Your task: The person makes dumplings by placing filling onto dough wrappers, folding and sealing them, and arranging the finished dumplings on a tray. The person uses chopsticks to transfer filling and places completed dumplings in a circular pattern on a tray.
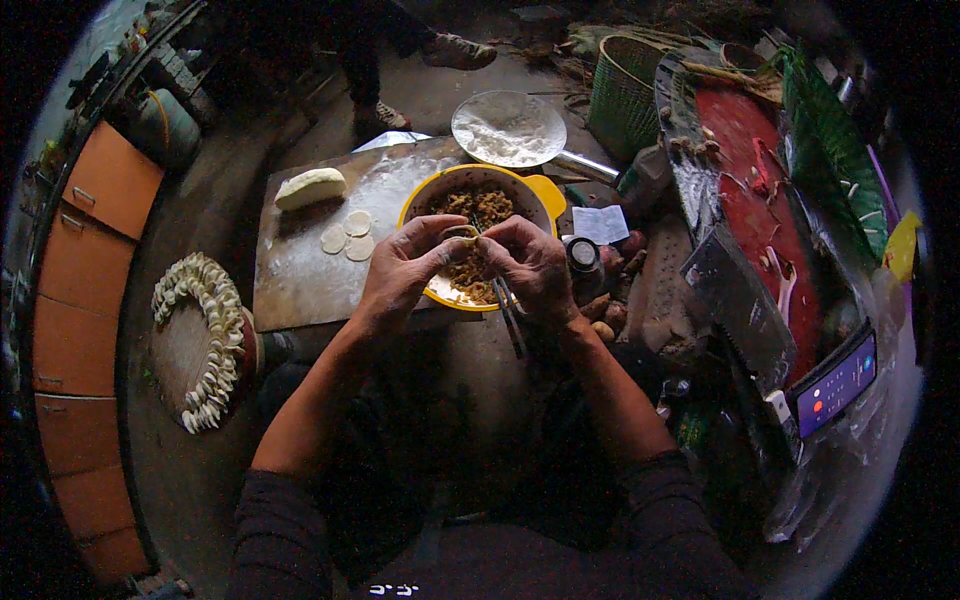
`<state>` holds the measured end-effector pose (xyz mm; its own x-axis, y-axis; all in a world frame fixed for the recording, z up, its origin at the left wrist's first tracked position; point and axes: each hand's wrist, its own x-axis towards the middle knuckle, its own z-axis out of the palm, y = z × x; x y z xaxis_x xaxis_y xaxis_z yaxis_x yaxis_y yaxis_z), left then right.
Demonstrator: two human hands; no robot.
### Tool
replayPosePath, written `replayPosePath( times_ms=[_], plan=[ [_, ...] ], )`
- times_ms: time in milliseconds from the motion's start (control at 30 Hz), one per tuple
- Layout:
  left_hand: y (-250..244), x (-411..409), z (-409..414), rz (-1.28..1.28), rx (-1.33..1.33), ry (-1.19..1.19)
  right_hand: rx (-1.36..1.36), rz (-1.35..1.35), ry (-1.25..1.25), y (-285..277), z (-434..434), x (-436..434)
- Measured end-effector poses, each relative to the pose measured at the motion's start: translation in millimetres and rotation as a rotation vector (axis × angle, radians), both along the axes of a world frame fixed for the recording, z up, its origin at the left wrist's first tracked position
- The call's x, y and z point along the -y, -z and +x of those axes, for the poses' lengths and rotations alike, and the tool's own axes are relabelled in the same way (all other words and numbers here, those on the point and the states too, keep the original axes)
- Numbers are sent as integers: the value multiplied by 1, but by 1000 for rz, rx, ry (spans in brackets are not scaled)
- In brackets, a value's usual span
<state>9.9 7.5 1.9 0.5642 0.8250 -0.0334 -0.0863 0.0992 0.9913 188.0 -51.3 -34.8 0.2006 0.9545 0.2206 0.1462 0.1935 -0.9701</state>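
Observation:
Over a yellow-rimmed bowl (556, 196) of chopped filling (472, 281), my left hand (412, 262) and my right hand (529, 262) pinch a small dumpling (469, 232) between their fingertips. A pair of chopsticks (508, 307) is also held in my right hand, pointing down towards me. Left of the bowl, several round dough wrappers (358, 248) lie on a floured board (300, 289), with a thick dough roll (310, 188) behind them. How far the dumpling is closed cannot be told, as fingers cover part of it.
Folded dumplings (229, 319) ring a round board (180, 352) at left. A metal pan of flour (510, 135) stands behind the bowl. At right are a jar (583, 255), a woven basket (622, 97), a cleaver (739, 296) and a phone (836, 382). A person's shoes (459, 52) show beyond.

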Motion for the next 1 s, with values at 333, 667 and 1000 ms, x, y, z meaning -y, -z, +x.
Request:
replayPosePath(
  times_ms=[333, 667, 1000],
  plan=[
    [-4, -1, -1, -37, 17, -21, 52, 197, 1, 2, 2, -2],
    [-2, 1, 1, 10, -39, -6, 314, 222, 70, -8, 0, 4],
    [-4, 0, 0, 20, -35, 11, 380, 418, 88, -11, 5, -2]
  ],
)
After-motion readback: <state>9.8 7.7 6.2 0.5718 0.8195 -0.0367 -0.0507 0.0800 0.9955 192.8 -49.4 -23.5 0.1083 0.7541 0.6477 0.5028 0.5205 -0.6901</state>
